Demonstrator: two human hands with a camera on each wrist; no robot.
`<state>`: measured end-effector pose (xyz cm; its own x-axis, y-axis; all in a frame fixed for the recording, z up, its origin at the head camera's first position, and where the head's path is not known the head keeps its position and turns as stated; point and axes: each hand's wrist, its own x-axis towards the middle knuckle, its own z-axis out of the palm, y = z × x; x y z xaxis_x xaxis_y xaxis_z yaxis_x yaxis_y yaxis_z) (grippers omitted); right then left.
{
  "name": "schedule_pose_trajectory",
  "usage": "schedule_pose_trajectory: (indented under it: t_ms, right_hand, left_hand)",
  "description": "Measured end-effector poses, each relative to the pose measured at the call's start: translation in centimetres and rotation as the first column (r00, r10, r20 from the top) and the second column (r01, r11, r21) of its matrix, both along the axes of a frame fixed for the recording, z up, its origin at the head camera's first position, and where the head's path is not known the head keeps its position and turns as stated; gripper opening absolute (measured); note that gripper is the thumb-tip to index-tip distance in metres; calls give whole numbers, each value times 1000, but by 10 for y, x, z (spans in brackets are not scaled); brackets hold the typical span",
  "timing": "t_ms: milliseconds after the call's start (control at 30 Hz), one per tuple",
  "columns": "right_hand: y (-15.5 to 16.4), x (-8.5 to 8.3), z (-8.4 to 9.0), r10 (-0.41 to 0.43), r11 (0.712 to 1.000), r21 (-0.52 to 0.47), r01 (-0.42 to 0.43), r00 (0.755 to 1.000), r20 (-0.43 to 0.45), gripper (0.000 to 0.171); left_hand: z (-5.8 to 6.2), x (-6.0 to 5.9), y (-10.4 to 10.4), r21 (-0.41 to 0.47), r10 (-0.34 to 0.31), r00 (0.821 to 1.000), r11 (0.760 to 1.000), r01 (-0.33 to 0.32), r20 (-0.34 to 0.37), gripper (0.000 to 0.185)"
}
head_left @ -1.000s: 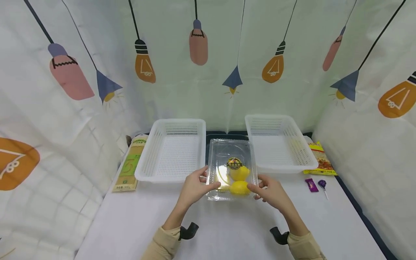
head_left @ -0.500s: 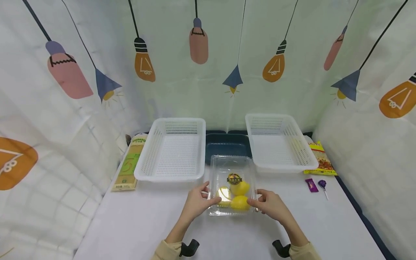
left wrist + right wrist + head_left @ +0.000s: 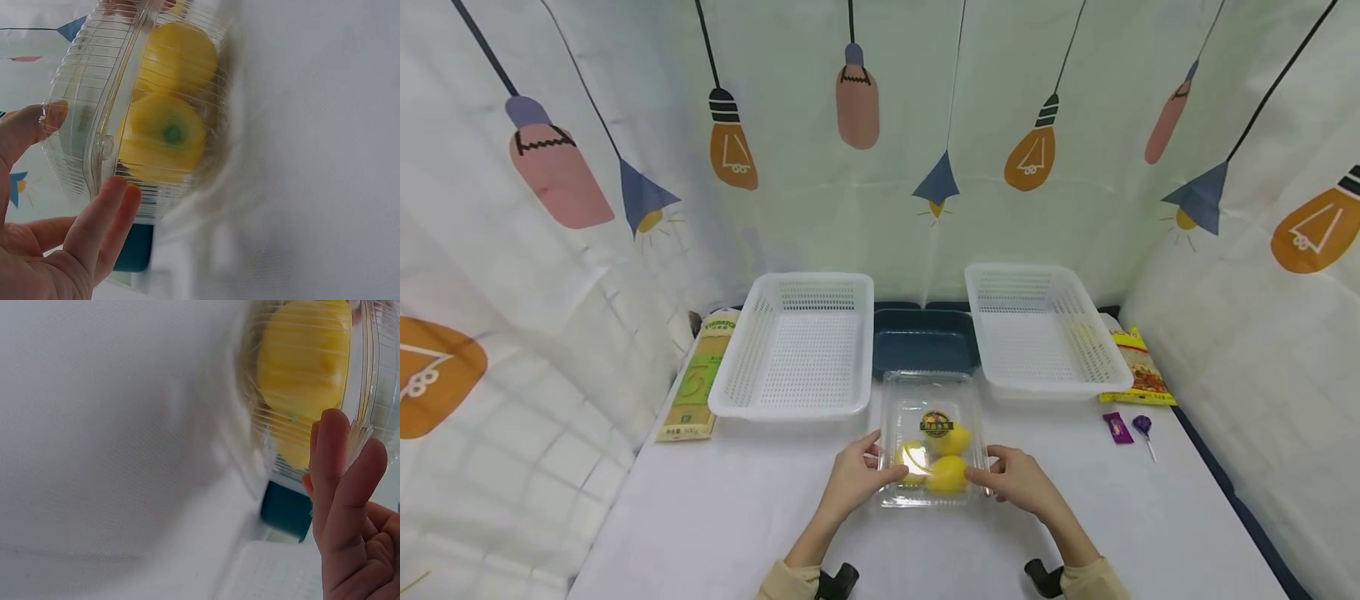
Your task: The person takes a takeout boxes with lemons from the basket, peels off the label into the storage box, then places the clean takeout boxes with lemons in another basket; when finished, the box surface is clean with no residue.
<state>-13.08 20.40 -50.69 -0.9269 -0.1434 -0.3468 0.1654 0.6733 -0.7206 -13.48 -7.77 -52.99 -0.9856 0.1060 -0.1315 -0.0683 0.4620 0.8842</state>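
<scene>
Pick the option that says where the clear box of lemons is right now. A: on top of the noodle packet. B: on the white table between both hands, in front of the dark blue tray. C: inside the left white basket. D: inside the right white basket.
B: in the head view the clear box of lemons sits on the white table, with the left hand and right hand at its sides and the dark blue tray behind it.
</scene>
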Motion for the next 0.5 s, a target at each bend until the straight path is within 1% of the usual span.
schedule_pose_trajectory:
  t_ms: [233, 333, 433, 500]
  right_hand:
    - [-2, 1, 3, -22, 1000, 3, 22, 999, 24, 77]
    - [-3, 1, 5, -18, 999, 29, 18, 1000, 23, 76]
    - [-1, -3, 10, 12, 995, 94, -11, 1000, -6, 75]
    - [2, -9, 15, 17, 993, 121, -11, 998, -53, 73]
  left_hand:
    - [0, 1, 0, -3, -4, 1000, 1000, 4, 4, 86]
    - [-1, 1, 0, -11, -1, 1000, 1000, 1, 2, 85]
    - [-2, 2, 0, -13, 6, 1000, 1000, -6, 5, 85]
    - [-2, 3, 1, -11, 11, 1000, 1000, -11, 7, 85]
